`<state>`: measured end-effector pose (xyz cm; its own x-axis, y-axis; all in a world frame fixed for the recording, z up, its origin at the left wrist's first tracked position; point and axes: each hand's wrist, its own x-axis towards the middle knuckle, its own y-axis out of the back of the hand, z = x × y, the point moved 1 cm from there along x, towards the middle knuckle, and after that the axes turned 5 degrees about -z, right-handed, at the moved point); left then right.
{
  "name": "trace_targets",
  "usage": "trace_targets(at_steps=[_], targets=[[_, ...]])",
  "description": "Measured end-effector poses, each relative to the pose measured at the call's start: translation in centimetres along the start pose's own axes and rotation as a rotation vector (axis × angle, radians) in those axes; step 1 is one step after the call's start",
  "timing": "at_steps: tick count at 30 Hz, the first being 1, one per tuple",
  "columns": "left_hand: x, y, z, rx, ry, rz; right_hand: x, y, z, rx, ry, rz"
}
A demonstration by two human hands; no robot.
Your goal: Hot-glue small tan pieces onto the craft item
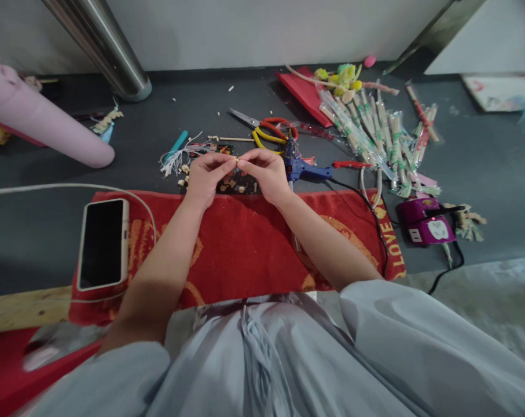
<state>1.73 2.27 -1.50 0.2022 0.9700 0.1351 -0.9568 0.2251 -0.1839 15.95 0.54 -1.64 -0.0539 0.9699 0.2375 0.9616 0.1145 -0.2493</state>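
Observation:
My left hand (208, 176) and my right hand (266, 174) meet fingertip to fingertip above the far edge of a red towel (245, 243). Both pinch a tiny pale piece (237, 161), too small to name and mostly covered by the fingers. Small wood-coloured bits (232, 184) lie on the table under my hands. Beside my left hand is a bundle of white strings (177, 161) with a teal stick (176, 145). A blue glue gun (308, 168) rests just right of my right hand. Scissors with red and yellow handles (268, 130) lie open behind my hands.
A phone (103, 243) lies on the towel's left end, a white cable beside it. A pink tumbler (49, 119) and a metal post (106, 46) stand at left. Wrapped sticks (375, 127) crowd the right, near a purple box (426, 223). The glue gun's black cord (377, 223) crosses the towel.

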Motion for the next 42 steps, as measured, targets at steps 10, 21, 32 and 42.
trace_targets(at_steps=[10, 21, 32, 42], targets=[[0.08, 0.17, -0.19, 0.01, -0.003, 0.003, 0.02, 0.14, 0.03, -0.027, 0.01, -0.007], [0.01, 0.21, 0.06, 0.027, 0.033, -0.014, 0.02, 0.28, -0.02, 0.017, -0.039, -0.02], [0.04, 0.25, 0.12, 0.03, 0.058, -0.021, 0.0, -0.07, -0.65, 0.019, -0.096, -0.026], [0.04, 0.38, -0.05, 0.054, 0.048, -0.032, -0.08, 0.01, -0.51, -0.09, -0.067, -0.082]])
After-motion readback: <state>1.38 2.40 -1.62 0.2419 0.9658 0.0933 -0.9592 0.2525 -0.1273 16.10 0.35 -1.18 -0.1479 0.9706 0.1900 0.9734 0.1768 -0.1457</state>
